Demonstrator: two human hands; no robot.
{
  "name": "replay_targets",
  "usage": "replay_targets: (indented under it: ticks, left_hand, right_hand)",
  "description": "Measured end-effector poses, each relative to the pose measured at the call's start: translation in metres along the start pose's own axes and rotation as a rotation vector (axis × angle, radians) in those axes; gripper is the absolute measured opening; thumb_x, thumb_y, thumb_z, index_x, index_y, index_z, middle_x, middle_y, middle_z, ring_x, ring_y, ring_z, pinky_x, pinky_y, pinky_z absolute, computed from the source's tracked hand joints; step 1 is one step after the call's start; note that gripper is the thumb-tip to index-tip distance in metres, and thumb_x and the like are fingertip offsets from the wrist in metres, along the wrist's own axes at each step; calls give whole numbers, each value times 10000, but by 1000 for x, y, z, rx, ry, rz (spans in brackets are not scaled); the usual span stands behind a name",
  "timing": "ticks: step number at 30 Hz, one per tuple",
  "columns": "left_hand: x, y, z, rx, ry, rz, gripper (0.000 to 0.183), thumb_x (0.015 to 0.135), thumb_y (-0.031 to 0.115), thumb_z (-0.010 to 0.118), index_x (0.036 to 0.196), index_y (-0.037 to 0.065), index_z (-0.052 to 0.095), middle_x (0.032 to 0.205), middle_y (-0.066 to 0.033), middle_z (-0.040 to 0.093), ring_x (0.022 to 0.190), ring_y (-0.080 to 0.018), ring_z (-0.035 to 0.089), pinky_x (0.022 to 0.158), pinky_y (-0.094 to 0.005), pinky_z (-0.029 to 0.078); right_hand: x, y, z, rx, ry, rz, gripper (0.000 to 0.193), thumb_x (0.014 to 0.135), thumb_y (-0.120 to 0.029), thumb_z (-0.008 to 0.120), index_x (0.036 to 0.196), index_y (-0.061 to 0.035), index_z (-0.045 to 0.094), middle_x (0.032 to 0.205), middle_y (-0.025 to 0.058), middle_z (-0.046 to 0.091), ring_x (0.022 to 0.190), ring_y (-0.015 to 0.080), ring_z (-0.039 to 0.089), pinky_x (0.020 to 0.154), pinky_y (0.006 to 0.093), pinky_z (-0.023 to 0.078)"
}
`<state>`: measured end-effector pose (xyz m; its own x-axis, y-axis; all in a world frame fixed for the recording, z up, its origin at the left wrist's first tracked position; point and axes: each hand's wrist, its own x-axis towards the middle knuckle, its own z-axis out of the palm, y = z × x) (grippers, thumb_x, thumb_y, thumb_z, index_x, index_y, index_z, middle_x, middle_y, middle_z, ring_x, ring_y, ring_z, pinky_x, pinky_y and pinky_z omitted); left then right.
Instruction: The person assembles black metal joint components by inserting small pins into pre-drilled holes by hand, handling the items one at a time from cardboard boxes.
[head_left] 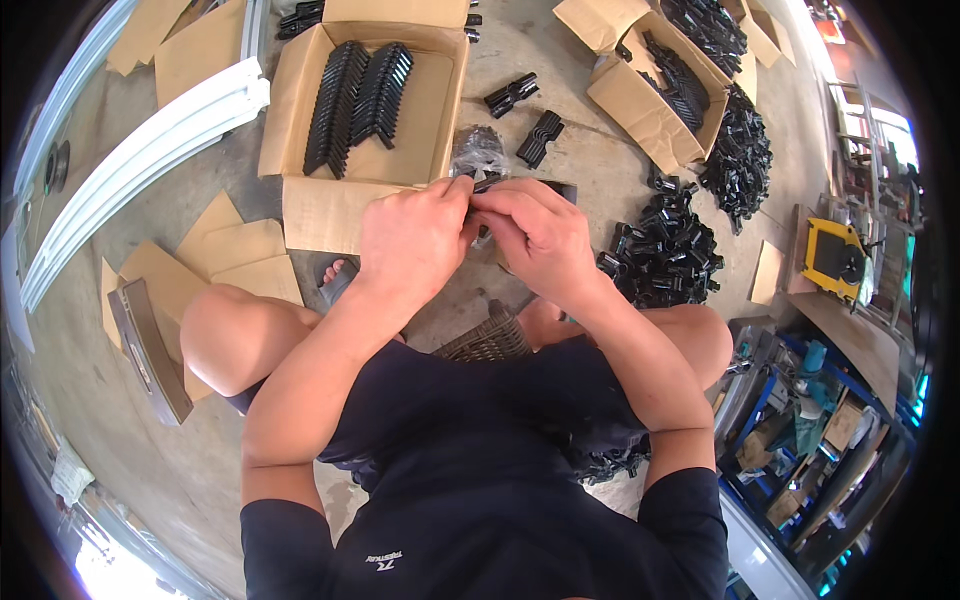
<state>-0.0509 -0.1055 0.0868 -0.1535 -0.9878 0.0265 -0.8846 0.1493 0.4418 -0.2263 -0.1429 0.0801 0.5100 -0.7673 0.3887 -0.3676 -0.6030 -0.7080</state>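
In front of me my left hand [412, 240] and my right hand [542, 235] meet, fingers pinched together. Between the fingertips is a small black part [487, 184], mostly hidden, so its exact shape cannot be made out. Just beyond the hands lies a clear plastic bag [480, 150] whose contents are unclear. Two loose black ribbed clamp-like pieces [511, 94] [540, 139] rest on the concrete floor farther off. An open cardboard box [430, 110] stands beyond my left hand, with similar black pieces [338, 108] stacked in two neat rows inside.
A second open carton [640, 120] at the far right holds more black pieces. Heaps of them [665, 245] lie on the floor to the right. White curved panels [150, 170] and flat cardboard [235, 245] are at left. A cluttered blue-framed rack [800, 440] stands at right.
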Motion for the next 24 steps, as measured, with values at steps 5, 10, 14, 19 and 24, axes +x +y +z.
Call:
replay_targets:
  ticks: [5, 10, 14, 19, 24]
  left_hand:
    - [3, -1, 3, 17, -4, -15, 334, 747, 192, 802, 1054, 97, 712, 871, -54, 739, 723, -285, 717, 613, -396, 564]
    - [5, -1, 3, 18, -7, -32, 316, 743, 195, 801, 1031, 99, 713, 852, -53, 734, 710, -288, 714, 611, -401, 565]
    - [7, -2, 2, -6, 27, -18, 233, 744, 192, 800, 872, 84, 638, 806, -68, 711, 693, -305, 711, 583, -421, 562]
    - [10, -2, 1, 21, -16, -54, 308, 747, 212, 798, 1027, 113, 717, 849, -54, 733, 702, -296, 712, 611, -408, 567]
    - [10, 1, 2, 38, -12, -55, 295, 764, 218, 783, 1032, 115, 716, 854, -54, 734, 701, -297, 712, 613, -409, 566]
  right_hand:
    - [-1, 8, 5, -61, -2, -65, 214, 789, 30, 741, 993, -17, 694, 935, 106, 703, 848, 292, 692, 728, 377, 582]
    - [-2, 12, 10, -109, -10, -89, 274, 741, 37, 743, 1004, -17, 689, 942, 100, 672, 843, 289, 667, 726, 374, 572]
    - [-1, 13, 14, -149, -4, -100, 309, 703, 34, 744, 1002, -22, 687, 938, 94, 650, 838, 287, 648, 717, 373, 566]
    - [2, 14, 13, -153, -4, -104, 321, 689, 26, 738, 1001, -25, 683, 935, 93, 638, 833, 284, 639, 709, 375, 562]
    - [1, 12, 14, -233, -17, -102, 285, 702, 2, 710, 983, -23, 668, 922, 92, 627, 824, 283, 633, 704, 371, 562]
